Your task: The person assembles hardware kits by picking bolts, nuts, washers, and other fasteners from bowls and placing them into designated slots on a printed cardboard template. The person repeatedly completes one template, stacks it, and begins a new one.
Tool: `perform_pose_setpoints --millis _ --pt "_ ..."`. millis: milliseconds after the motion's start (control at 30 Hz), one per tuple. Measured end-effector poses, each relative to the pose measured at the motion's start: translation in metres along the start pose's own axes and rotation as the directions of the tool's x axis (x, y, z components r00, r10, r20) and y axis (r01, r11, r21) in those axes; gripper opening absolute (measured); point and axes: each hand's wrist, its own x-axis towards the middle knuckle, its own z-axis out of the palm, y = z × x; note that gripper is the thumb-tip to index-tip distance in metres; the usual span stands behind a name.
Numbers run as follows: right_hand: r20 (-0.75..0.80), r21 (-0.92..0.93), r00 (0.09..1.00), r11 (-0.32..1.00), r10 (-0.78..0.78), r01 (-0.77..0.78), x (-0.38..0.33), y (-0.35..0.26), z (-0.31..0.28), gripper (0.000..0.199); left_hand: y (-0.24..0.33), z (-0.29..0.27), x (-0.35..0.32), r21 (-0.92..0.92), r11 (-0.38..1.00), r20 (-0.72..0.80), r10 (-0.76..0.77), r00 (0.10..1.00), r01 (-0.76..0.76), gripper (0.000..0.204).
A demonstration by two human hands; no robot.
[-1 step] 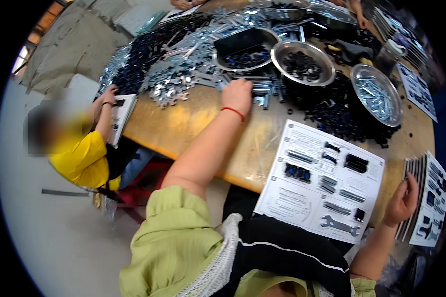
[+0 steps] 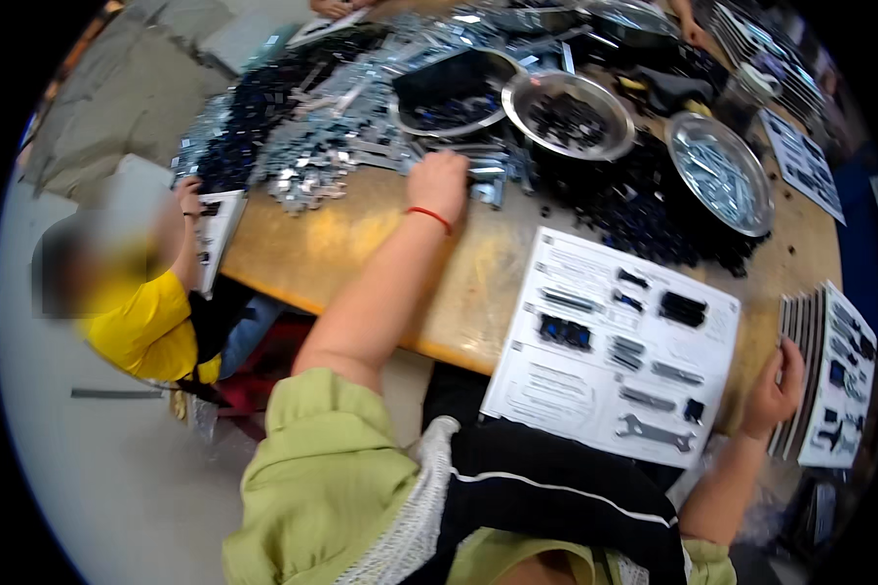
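My left hand, with a red cord at the wrist, reaches over the table to short silvery metal tubes. Its fingers curl down among the metal parts, and whatever they grip is hidden. My right hand is at the right table edge beside a stack of printed cards; its fingers are bent but apart, holding nothing visible. Between my arms lies a large printed card with pictures of a wrench, tubes and black parts. It reaches over the table's front edge.
Steel bowls hold black parts and silvery pins. Flat wrenches and dark pieces lie heaped at the back left. A clear jar stands at the back right. A co-worker in yellow sits at the left.
The whole scene has shifted slightly left and up in the picture. Both hands keep nearly the same places relative to the table and the cards.
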Motion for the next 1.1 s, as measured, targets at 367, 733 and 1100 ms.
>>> perform_pose_setpoints --millis 367,733,1100 --pt "0.089 -0.118 0.914 0.915 0.396 -0.385 -0.071 0.063 -0.006 0.02 0.003 -0.011 -0.029 -0.235 0.97 0.0 -0.059 0.998 0.058 0.02" --pt "0.115 -0.053 0.877 0.884 0.467 -0.464 -0.084 0.091 0.008 0.02 0.117 -0.055 -0.072 -0.669 0.737 0.241 0.334 0.911 -0.093 0.014" --pt "0.112 -0.026 0.851 0.857 0.514 -0.514 -0.086 0.099 0.011 0.02 0.141 -0.037 -0.075 -0.727 0.679 0.168 0.317 0.933 -0.099 0.012"
